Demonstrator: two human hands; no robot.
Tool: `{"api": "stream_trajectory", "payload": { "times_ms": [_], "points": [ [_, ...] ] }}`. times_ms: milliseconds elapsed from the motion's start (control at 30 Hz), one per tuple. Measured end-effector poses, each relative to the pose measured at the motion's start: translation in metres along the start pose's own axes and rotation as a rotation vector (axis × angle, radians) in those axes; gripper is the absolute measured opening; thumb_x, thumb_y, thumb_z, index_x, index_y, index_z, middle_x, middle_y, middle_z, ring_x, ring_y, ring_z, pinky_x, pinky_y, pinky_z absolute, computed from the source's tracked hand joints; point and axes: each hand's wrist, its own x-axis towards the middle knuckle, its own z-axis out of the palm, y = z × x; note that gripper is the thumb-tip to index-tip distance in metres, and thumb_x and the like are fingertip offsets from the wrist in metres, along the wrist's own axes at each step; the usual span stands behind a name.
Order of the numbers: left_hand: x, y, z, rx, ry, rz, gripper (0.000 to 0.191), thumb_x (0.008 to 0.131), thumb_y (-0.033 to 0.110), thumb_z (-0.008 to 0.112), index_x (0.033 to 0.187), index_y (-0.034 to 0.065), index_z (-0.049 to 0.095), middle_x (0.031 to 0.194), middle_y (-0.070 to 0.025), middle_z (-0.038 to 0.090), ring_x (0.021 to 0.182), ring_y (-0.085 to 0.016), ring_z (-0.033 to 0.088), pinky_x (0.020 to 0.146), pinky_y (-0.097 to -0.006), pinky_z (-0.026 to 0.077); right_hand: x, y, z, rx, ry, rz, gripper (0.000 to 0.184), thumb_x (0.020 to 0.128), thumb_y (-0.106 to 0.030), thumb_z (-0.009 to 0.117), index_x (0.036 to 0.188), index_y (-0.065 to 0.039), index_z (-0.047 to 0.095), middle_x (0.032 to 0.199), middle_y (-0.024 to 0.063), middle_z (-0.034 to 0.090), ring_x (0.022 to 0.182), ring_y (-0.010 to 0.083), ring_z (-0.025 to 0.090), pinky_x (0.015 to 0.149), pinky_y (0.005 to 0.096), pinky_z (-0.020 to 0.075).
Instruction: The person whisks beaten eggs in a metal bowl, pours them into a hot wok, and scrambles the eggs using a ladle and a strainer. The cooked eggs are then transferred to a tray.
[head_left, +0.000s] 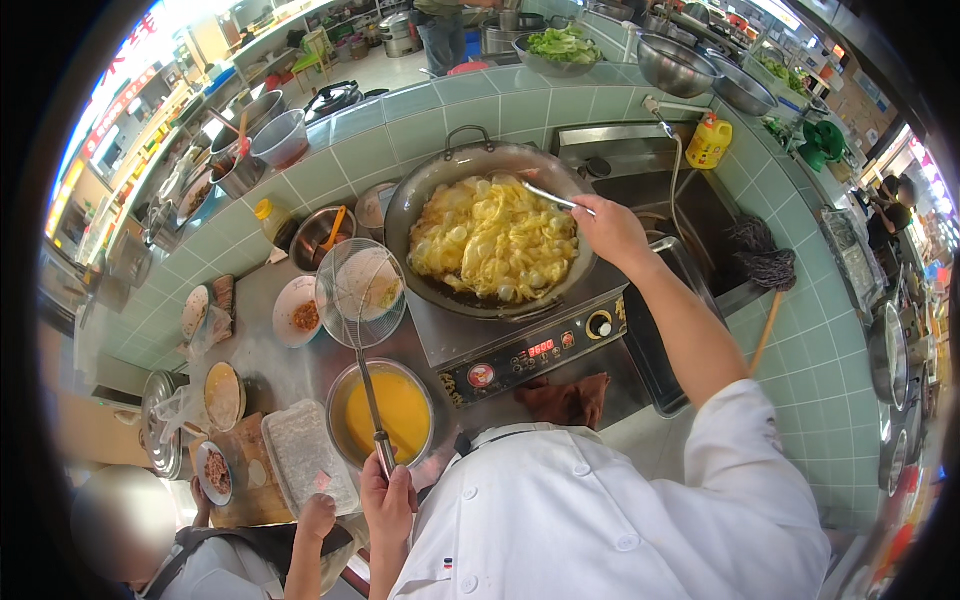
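Note:
Puffy yellow egg (495, 240) bubbles in oil in a large wok (409, 206) on the induction cooker (525, 352). My right hand (611, 229) grips the metal handle of a ladle (551, 195), whose head lies at the wok's far side, partly hidden by egg. In my left hand (388, 487) is the handle of a wire-mesh skimmer (360, 292). Its basket hangs above a white bowl (390, 326) with a little food in it. The skimmer's handle crosses over a steel bowl of beaten egg (401, 420).
Left of me a co-worker (225, 562) works by a floured tray (311, 454) and a plate of meat (216, 472). A bowl with chili paste (296, 311) and a steel bowl (322, 232) stand left of the wok. A sink (675, 187) lies right; tiled walls (806, 352) border the counter.

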Motion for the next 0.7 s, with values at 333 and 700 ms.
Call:
{"api": "stream_trajectory", "payload": {
  "times_ms": [333, 700],
  "points": [
    [0.000, -0.002, 0.001, 0.032, 0.012, -0.003, 0.023, 0.107, 0.006, 0.055, 0.129, 0.0013, 0.053, 0.074, 0.0024, 0.052, 0.049, -0.004, 0.046, 0.043, -0.0199, 0.036, -0.007, -0.019, -0.018, 0.548, -0.400, 0.427, 0.035, 0.102, -0.034, 0.060, 0.115, -0.005, 0.075, 0.070, 0.0016, 0.057, 0.055, 0.0132, 0.051, 0.049, 0.0298, 0.0421],
    [0.000, 0.000, -0.002, 0.018, 0.016, 0.010, 0.023, 0.106, 0.004, 0.054, 0.130, 0.0016, 0.052, 0.074, 0.0020, 0.052, 0.048, -0.004, 0.045, 0.042, -0.0199, 0.037, -0.033, -0.019, -0.048, 0.920, -0.601, 0.597, 0.033, 0.108, -0.033, 0.055, 0.125, -0.008, 0.069, 0.068, -0.0046, 0.050, 0.049, 0.0032, 0.034, 0.044, 0.0220, 0.0270]
  ]
}}
